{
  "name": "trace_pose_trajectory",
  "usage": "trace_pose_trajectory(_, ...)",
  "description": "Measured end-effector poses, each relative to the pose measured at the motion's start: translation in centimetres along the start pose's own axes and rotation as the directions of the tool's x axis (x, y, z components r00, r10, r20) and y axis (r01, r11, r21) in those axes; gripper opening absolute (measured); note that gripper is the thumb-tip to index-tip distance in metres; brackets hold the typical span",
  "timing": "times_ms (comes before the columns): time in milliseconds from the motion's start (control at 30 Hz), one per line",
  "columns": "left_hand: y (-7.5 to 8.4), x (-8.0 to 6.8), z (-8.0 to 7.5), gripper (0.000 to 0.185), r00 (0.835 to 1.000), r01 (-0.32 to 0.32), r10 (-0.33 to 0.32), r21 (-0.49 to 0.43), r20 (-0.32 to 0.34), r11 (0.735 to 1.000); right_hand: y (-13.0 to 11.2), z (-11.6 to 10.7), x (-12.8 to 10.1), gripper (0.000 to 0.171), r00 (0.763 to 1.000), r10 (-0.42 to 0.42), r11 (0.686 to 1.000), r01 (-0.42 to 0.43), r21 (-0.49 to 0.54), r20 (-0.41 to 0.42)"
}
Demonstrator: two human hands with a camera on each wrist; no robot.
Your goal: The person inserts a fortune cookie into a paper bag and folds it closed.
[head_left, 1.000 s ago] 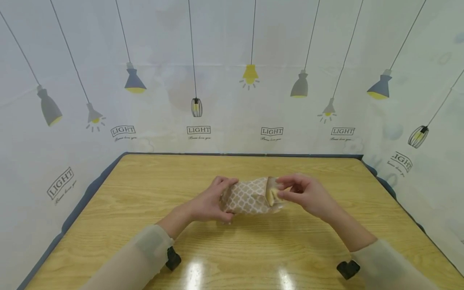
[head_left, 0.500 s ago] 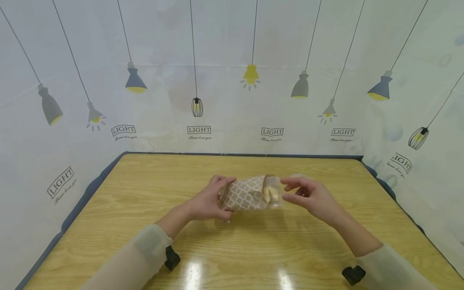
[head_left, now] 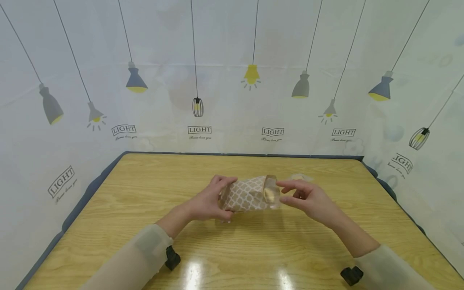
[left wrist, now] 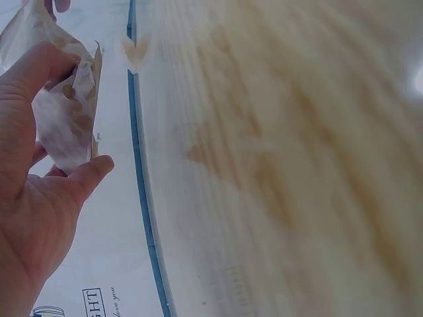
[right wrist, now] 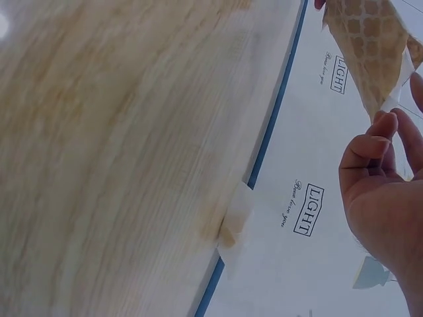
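My left hand [head_left: 208, 199] grips the closed end of a brown paper bag [head_left: 248, 194] with a white lattice pattern, thumb on the near side and fingers behind. The bag lies sideways above the table, its mouth to the right. From that mouth pokes a fortune cookie [head_left: 270, 195] in a clear wrapper. My right hand [head_left: 309, 199] has its thumb and curled index finger at the wrapper's edge, pinching it. In the right wrist view, the fingertips [right wrist: 384, 122] meet the pointed corner of the bag and wrapper. The bag's inside is mostly hidden.
A second clear-wrapped cookie [head_left: 299, 177] lies on the wooden table [head_left: 174, 169] behind my right hand, near the far edge. It shows in both wrist views too. A white backdrop [head_left: 224, 88] printed with lamps encloses the table at the back and sides.
My right hand shifts right with the wrapped cookie, drawing it partly out of the bag, then moves slightly back left. The second cookie becomes visible behind it. My left hand barely moves.
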State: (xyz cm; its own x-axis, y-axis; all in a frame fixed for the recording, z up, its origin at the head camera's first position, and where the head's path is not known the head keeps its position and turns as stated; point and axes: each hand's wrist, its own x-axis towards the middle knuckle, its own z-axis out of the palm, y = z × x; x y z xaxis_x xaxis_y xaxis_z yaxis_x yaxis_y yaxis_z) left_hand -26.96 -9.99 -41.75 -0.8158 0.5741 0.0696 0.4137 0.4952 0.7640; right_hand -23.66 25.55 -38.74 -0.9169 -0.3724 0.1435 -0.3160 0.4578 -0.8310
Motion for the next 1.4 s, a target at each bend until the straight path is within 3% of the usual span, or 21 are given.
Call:
trace_pose_trajectory(533,-0.2,0.1,0.5,0.112,1.000,-0.001,0.001,0.011,-0.006,1.000,0.5,1.1,0.6,0.047,0.999,0.012,0.998,-0.010,-0.056,0.034)
trace_pose_trajectory(1100,-0.2,0.1,0.6,0.109,1.000,-0.005,0.005,0.020,-0.004,1.000,0.8,2.3,1.5,0.047,0.999,0.038,0.994,-0.041,-0.099,-0.032)
trace_pose_trajectory(1400,-0.1,0.2,0.4,0.107,1.000,-0.006,0.006,0.019,-0.001,1.000,0.9,0.9,1.0,0.040,0.997,0.037,0.998,-0.041,-0.053,-0.063)
